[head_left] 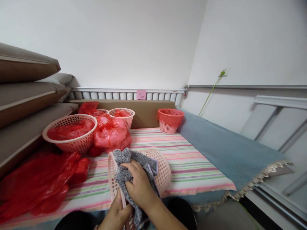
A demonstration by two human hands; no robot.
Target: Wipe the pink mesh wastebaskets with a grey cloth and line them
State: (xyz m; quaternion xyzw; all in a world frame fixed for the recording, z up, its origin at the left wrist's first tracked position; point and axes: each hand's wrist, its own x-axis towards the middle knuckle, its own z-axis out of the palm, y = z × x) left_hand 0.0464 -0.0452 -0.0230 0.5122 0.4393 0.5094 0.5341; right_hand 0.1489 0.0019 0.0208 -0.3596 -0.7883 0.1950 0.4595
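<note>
A pink plastic mesh basket (163, 172) lies tipped on its side on the striped sheet, its mouth toward me. My right hand (137, 185) is closed on a grey fuzzy cloth (127, 158) and presses it against the basket's rim. Below it my left hand (117, 212) grips the near edge of the basket rim, fingers wrapped round it. Part of the cloth hangs down between my hands.
Red plastic bags (38, 182) lie at the left. A large pink basket (72, 132) lined in red, a stuffed red bag (110, 131), a smaller pink basket (123, 116) and a red basket (170, 119) stand behind. Brown cushions (26, 92) stack left. A blue blanket (223, 143) covers the right.
</note>
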